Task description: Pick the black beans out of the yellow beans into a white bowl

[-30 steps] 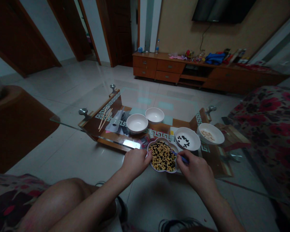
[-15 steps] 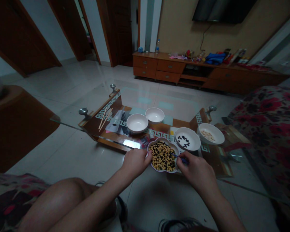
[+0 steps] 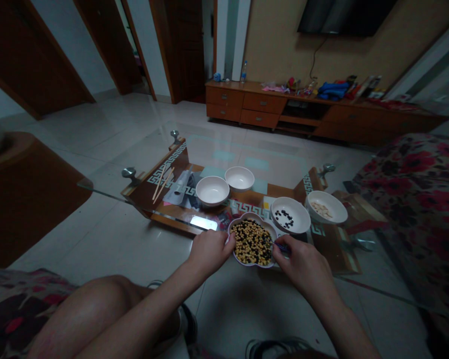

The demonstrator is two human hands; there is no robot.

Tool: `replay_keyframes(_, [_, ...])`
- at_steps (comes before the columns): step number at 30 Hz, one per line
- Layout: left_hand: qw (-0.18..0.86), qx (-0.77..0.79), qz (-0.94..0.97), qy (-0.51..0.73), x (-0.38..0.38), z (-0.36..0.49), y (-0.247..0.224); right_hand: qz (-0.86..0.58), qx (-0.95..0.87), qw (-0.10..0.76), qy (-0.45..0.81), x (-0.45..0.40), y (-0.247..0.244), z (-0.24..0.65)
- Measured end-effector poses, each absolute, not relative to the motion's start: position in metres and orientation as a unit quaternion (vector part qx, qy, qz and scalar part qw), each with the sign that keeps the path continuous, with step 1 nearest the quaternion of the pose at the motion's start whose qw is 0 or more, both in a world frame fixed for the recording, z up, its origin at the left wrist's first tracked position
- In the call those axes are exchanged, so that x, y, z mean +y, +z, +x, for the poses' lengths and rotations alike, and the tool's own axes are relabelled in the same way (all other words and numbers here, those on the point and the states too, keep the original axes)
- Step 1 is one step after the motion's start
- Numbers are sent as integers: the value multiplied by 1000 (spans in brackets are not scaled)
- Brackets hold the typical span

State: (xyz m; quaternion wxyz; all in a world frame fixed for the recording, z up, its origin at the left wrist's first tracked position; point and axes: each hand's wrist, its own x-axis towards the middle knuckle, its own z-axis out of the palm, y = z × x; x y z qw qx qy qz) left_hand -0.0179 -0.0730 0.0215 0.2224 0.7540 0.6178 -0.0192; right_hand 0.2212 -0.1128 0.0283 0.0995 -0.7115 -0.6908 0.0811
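Note:
A flower-shaped dish (image 3: 266, 224), white with a purplish rim, holds a mix of yellow and black beans (image 3: 250, 242). My left hand (image 3: 210, 249) is closed on the dish's left rim, thumb over the edge. At the right side, my right hand (image 3: 302, 257) pinches slim blue tweezers (image 3: 282, 246), their thin tip over the beans. Whether the tip holds a bean is too small to tell. Just behind stands a white bowl (image 3: 299, 214) with several black beans. Farther right, another white bowl (image 3: 336, 208) contains pale, flat pieces.
Two white bowls (image 3: 212, 191) without contents stand left of centre on the glass table (image 3: 108, 174). Chopsticks (image 3: 163, 184) and a lit phone (image 3: 203, 222) lie at the left. A floral-covered seat (image 3: 415, 174) borders the right side. A low cabinet (image 3: 262, 103) lines the far wall.
The tweezers have drawn back slightly toward the dish's right rim, and less of their tip shows over the beans. My left hand and the bowls stay in place.

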Motion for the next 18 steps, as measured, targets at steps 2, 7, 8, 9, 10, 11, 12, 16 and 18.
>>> replay_keyframes(2, [220, 617, 755, -21, -73, -18, 22, -708, -694, 96, 88, -113, 28, 222])
replay_keyframes(7, [218, 617, 756, -20, -74, -18, 23, -701, -700, 97, 94, -113, 29, 224])
replay_keyframes(8, [217, 617, 756, -19, -74, -18, 23, -697, -703, 99, 97, -112, 28, 224])
replay_keyframes(9, [217, 617, 756, -18, -74, -18, 22, -696, -704, 102, 98, -112, 28, 224])
replay_keyframes(10, [217, 617, 756, -17, -74, -18, 22, -694, -705, 105, 98, -112, 27, 224])
replay_keyframes(11, [217, 618, 756, -15, -74, -18, 22, -693, -706, 107, 99, -112, 26, 225])
replay_keyframes(12, [216, 619, 755, -14, -74, -18, 22, -693, -706, 109, 99, -113, 26, 225])
replay_keyframes(16, [216, 620, 754, -11, -73, -18, 22, -688, -710, 111, 99, -113, 24, 226])
replay_keyframes(18, [215, 619, 755, -10, -74, -18, 22, -684, -714, 116, 95, -113, 24, 226])
